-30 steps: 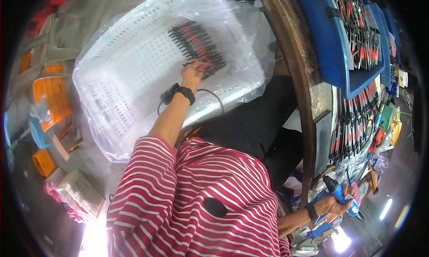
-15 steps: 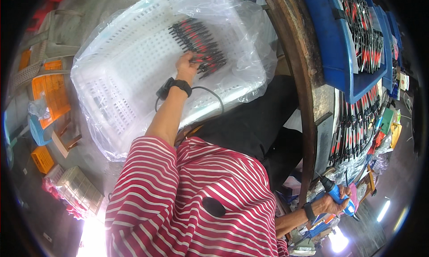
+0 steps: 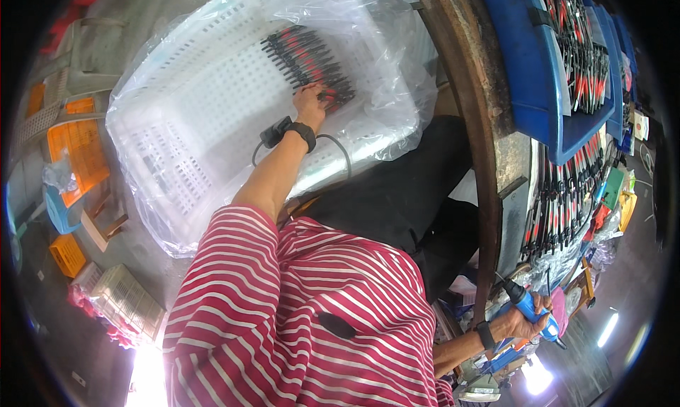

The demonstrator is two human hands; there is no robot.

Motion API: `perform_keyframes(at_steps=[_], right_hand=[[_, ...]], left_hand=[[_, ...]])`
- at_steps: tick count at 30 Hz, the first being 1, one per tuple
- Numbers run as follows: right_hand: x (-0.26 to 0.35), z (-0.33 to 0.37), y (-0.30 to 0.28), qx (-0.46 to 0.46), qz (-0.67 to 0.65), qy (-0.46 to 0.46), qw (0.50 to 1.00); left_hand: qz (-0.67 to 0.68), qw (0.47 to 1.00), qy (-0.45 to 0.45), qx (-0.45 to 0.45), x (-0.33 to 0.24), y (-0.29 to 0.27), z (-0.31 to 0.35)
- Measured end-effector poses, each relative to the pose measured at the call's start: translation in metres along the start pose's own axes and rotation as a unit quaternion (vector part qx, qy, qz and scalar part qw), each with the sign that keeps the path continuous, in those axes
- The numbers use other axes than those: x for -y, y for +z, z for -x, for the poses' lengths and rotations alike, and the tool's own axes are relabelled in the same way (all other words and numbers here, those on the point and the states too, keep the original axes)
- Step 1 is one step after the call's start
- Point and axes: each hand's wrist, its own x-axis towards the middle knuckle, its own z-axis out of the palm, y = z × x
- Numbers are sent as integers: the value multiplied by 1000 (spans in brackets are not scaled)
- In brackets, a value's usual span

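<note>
A white perforated plastic basket (image 3: 166, 148), lined with a clear plastic bag, stands in front of me at the left. In it lies a tight row of slim black-and-red parts (image 3: 301, 53), side by side. My left hand (image 3: 309, 104) reaches into the basket, fingers curled on parts at the near end of the row; its fingertips are partly hidden. A black band with a small cabled device is on that wrist. Out at the lower right, my right hand (image 3: 528, 325) grips a blue power screwdriver (image 3: 528, 306) with a black nose.
A worn bench edge (image 3: 489, 116) curves down on my right. Beyond it, blue bins (image 3: 577, 134) hold many similar parts, and more lie in a row (image 3: 563, 205) on the bench. Orange crates (image 3: 76, 155) and a cardboard box (image 3: 127, 301) stand on the floor at left.
My left hand has shifted slightly right along the row, its fingers lying further over the near parts. The right hand and screwdriver have barely moved.
</note>
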Motion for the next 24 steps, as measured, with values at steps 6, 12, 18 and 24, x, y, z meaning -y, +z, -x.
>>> perform_keyframes(at_steps=[6, 12, 18, 24], right_hand=[[-3, -1, 2, 15, -1, 10, 1000], [-5, 1, 4, 21, 1, 11, 1000], [-7, 4, 6, 15, -7, 16, 1000], [-7, 4, 7, 16, 11, 14, 1000]], left_hand=[[-30, 998, -35, 43, 8, 2, 14], [3, 998, -36, 47, 9, 2, 18], [28, 994, -40, 98, 9, -7, 0], [16, 991, -65, 116, 6, -7, 15]])
